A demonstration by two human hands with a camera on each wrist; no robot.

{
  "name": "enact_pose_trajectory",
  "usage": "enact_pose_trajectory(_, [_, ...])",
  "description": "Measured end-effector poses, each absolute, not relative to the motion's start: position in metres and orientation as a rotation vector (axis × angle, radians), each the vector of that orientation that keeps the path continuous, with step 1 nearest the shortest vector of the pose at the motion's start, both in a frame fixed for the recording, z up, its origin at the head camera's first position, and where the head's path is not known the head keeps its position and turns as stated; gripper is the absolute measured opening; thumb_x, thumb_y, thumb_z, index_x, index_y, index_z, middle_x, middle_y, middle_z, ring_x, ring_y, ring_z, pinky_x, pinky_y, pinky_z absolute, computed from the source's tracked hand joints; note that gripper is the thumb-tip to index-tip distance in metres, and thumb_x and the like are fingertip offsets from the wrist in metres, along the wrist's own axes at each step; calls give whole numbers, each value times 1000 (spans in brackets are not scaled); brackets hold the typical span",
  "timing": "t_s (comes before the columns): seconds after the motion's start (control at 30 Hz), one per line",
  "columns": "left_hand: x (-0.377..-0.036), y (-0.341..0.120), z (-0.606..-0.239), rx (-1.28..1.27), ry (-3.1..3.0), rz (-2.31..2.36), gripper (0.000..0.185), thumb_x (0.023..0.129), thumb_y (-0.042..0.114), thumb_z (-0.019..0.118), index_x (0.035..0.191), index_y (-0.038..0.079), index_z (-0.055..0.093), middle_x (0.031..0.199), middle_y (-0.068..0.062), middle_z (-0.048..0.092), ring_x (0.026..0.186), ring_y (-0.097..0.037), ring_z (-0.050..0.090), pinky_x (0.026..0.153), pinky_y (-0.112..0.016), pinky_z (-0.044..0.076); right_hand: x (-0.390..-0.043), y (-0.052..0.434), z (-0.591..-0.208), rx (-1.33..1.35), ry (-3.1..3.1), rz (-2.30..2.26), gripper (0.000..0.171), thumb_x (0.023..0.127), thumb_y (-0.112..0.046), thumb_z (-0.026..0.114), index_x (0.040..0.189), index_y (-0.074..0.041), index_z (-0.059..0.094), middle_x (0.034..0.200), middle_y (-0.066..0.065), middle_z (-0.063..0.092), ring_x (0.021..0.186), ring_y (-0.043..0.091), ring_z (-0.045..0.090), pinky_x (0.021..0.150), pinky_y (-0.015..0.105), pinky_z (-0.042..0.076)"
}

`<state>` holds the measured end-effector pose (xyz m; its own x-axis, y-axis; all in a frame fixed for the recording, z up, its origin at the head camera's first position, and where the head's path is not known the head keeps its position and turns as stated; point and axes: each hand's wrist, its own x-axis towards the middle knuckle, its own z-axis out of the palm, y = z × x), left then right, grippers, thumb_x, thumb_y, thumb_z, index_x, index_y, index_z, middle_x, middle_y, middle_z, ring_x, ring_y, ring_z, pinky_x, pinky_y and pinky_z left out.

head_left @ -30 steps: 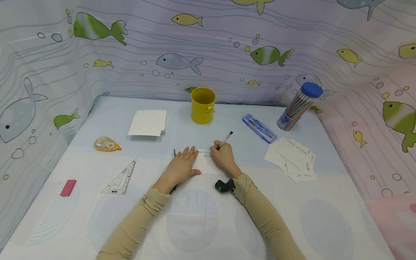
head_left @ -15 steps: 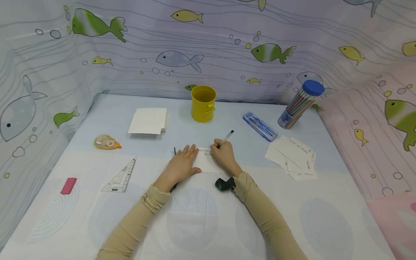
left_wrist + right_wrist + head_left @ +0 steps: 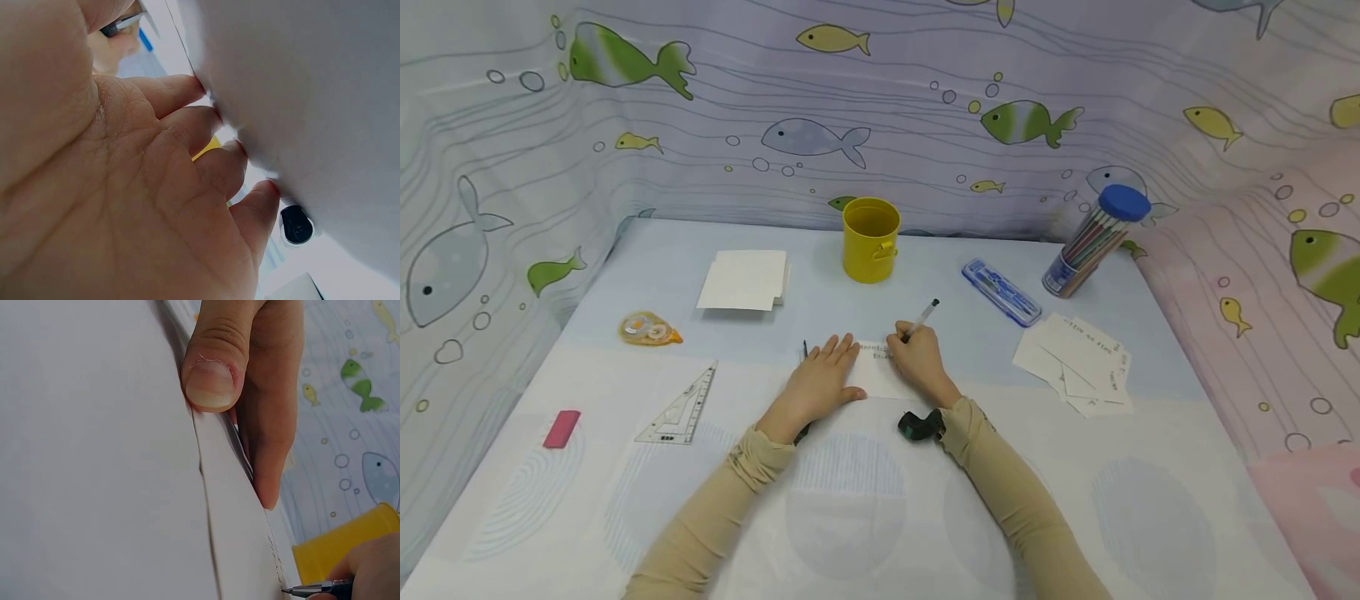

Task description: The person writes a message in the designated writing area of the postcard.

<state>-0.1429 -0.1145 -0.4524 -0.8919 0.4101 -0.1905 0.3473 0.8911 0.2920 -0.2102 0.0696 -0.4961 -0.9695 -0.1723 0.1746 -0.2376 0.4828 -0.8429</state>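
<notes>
In the middle of the frame, the left hand (image 3: 820, 379) lay flat with straight fingers on the small white paper card (image 3: 880, 377); just to the right, the right hand (image 3: 917, 362) gripped the slim clear-barrelled pen (image 3: 921, 321), tip on the card. If the left hand eased its pressing, the card probably could slide and spoil the writing

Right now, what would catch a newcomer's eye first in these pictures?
Mid-table, the right hand grips a pen with its tip on a small white card, while the left hand presses the card flat. Behind them stands a bright yellow cup, with a blue-capped tube of coloured pencils at the far right.
</notes>
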Motion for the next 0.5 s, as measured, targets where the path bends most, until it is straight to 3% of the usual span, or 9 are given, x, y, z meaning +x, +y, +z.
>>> enact_pose_trajectory(0.5, [-144,-115,-453,580,2811,348,80,94,46,57,151,-1,28,160,-19,21,149,-38,19,119,-54,23,-210,70,-493,360,-2657,1518,39,85,-1,50,54,-14,30,48,-6,20,44,8,16,43,21,15])
